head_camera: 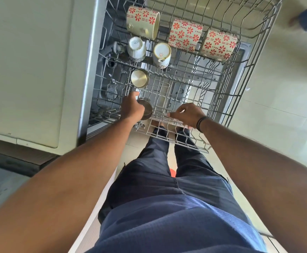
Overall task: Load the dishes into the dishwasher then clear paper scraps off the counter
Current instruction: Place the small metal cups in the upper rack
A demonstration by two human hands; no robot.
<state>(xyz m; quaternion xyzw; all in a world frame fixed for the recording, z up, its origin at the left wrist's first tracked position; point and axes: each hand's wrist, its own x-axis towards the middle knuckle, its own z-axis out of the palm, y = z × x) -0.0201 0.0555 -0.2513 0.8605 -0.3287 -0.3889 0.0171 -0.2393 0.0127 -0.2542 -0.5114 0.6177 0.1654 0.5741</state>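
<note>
Pulled-out grey wire dishwasher rack [255,73]: three cream mugs with red flowers [185,35], two small white cups [136,48], one shiny steel measuring cup [140,78], mostly rims down or sideways, likely for draining. Left hand [132,106] grips a second steel cup [146,110], seating it; right hand [189,114] curls round its wire handle.

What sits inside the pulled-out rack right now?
The rack holds three floral mugs, two white cups and two steel pans. The left hand covers part of the nearer pan.
</note>
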